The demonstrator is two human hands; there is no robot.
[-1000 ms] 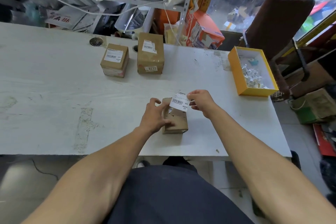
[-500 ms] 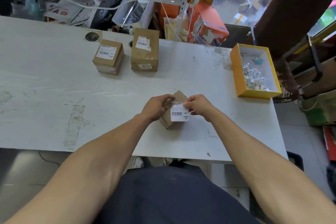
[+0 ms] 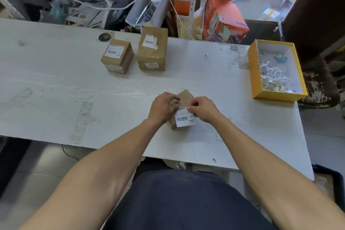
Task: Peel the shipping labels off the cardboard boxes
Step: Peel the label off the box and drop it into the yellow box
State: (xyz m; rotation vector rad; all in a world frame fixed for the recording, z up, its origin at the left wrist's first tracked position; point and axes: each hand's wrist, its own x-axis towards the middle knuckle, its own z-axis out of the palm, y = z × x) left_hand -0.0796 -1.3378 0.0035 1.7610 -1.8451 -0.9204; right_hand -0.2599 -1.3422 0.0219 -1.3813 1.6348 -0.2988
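A small brown cardboard box sits tilted near the front of the white table. My left hand grips its left side, fingers curled over a torn label scrap on top. My right hand pinches the upper edge of a white barcode label, which hangs down over the box's near face. Two more cardboard boxes stand at the back: a small one with a white label on top, and a taller one with a top label and a "0275" sticker.
A yellow open box holding several crumpled label scraps stands at the right. Behind the table are cluttered shelves, cables and an orange carton. A brown chair stands past the right end.
The label, held up above the box a second ago, has come down with my right hand and now hangs over the box's front. The box has been tilted up by my left hand.
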